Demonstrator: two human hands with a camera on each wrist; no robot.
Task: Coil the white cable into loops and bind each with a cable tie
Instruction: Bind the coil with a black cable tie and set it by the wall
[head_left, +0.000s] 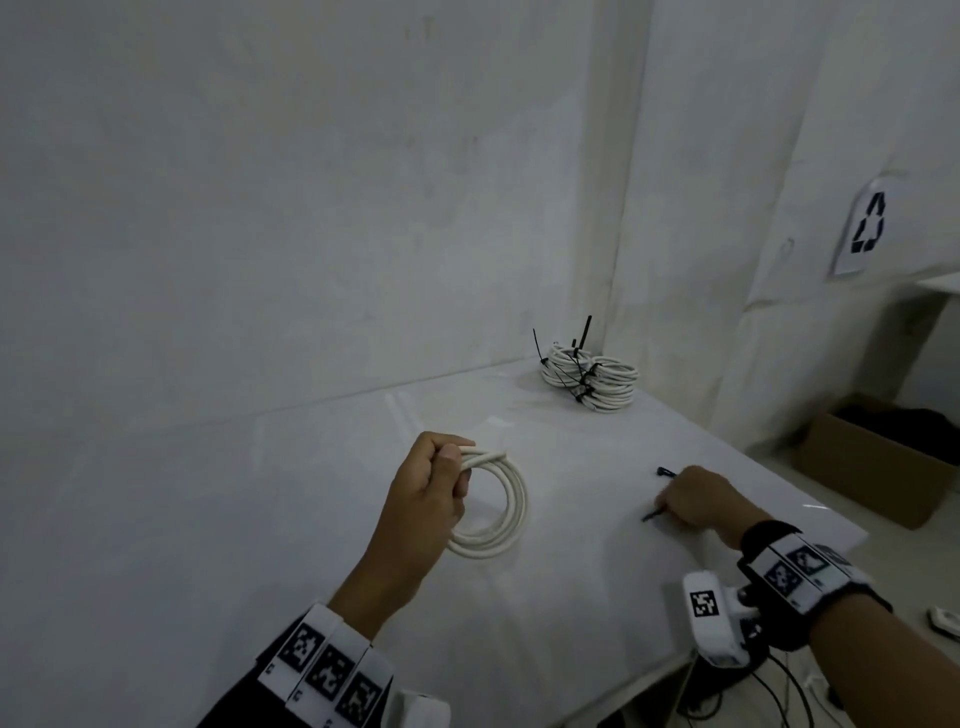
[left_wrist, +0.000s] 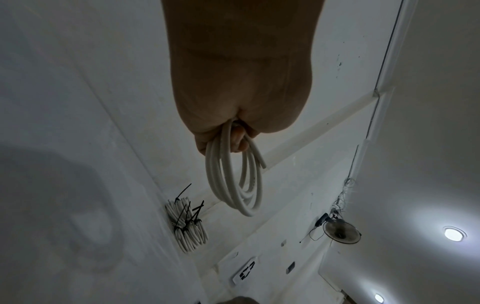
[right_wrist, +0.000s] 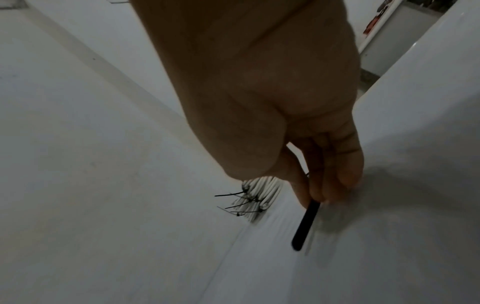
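My left hand (head_left: 441, 483) grips a coil of white cable (head_left: 498, 525) at its top, holding the loops together above the white table (head_left: 311, 519); the left wrist view shows the coil (left_wrist: 233, 185) hanging from the curled fingers (left_wrist: 237, 139). On the right, my right hand (head_left: 691, 499) lies low on the table and pinches a black cable tie (head_left: 652, 515), whose strip (right_wrist: 305, 224) sticks out past the fingertips (right_wrist: 319, 193). A second black piece (head_left: 666, 472) shows just beyond the knuckles.
A pile of bound white coils (head_left: 589, 382) with black tie tails stands at the table's far corner by the wall, also seen in both wrist views (left_wrist: 187, 224) (right_wrist: 257, 201). A cardboard box (head_left: 878, 457) sits on the floor right of the table edge.
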